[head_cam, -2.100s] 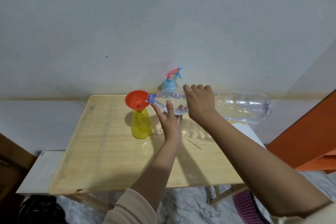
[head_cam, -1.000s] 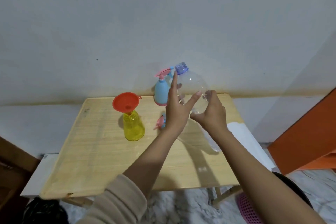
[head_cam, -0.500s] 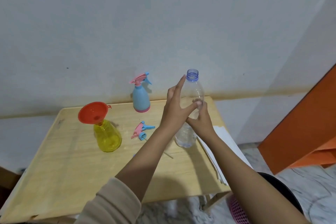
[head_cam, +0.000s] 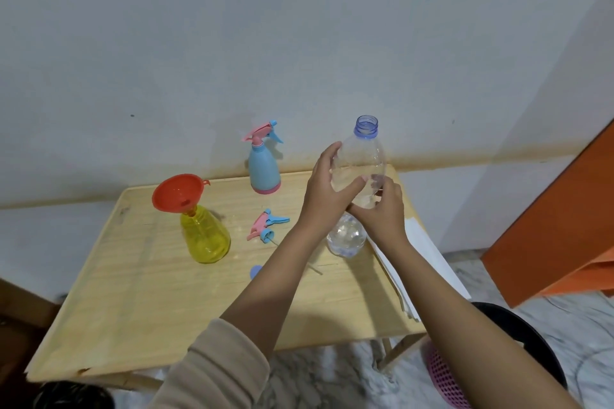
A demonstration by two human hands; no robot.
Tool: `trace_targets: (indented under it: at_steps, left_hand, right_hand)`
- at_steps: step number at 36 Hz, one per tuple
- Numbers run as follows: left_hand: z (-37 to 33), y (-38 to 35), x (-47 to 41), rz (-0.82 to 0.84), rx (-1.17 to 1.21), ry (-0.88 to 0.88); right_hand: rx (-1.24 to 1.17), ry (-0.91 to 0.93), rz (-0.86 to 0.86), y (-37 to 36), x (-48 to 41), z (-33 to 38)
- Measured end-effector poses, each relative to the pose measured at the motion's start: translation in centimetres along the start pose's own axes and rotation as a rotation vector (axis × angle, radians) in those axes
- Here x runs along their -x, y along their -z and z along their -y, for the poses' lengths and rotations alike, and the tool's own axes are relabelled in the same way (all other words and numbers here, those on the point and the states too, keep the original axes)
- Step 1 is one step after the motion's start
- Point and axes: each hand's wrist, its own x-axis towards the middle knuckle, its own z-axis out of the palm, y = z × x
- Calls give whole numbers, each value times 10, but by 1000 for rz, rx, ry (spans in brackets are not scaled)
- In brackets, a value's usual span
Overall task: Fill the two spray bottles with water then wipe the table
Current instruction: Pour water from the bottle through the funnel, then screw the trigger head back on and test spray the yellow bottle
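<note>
While the clear plastic water bottle (head_cam: 363,149) stands upright at the far right of the wooden surface (head_cam: 149,309), the left grip (head_cam: 327,189) and right grip (head_cam: 382,209) both curl round its middle; the yellow spray bottle (head_cam: 206,236), with an orange funnel (head_cam: 177,192) in its neck, stands left, the blue spray bottle (head_cam: 264,169) farther back.

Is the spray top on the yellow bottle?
No, an orange funnel sits in the yellow bottle; a loose spray top lies on the table.

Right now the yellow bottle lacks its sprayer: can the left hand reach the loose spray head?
Probably yes: the left hand grips the clear bottle, but the spray head lies uncovered close beside its wrist.
</note>
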Motion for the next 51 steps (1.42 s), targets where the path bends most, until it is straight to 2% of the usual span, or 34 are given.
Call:
trace_targets:
  at_steps: [7,10,13,16,20,22,24,28,32,35,40,51]
  left_hand:
    - [-2,20,15,-124,18,0]
    - [9,43,30,-188,-29,-2]
    - [31,77,51,-272,-52,25]
    - [58,120,73,-408,-43,88]
    - [86,186,93,-660,-115,138]
    - [95,215,91,-699,-142,181]
    - [102,237,84,-643,-165,224]
    - [115,263,65,-405,-157,289]
    - [126,275,51,-217,-174,263]
    - [135,272,46,-195,-201,221]
    - [146,276,43,-182,-107,216]
    - [151,276,40,-161,-88,197]
  right_hand:
    - [-98,41,-278,-7,34,1]
    - [-112,89,-310,-21,59,2]
    - [-120,150,-199,-48,79,9]
    - [-136,214,26,-86,90,28]
    - [-141,212,274,-141,85,62]
    - [-113,200,361,-166,75,79]
    - [-52,196,403,-190,63,90]
    - [16,137,455,-224,40,107]
    - [115,140,519,-242,30,113]
    - [156,163,516,-244,29,112]
    - [199,205,484,-250,31,118]
    - [173,168,448,-245,34,128]
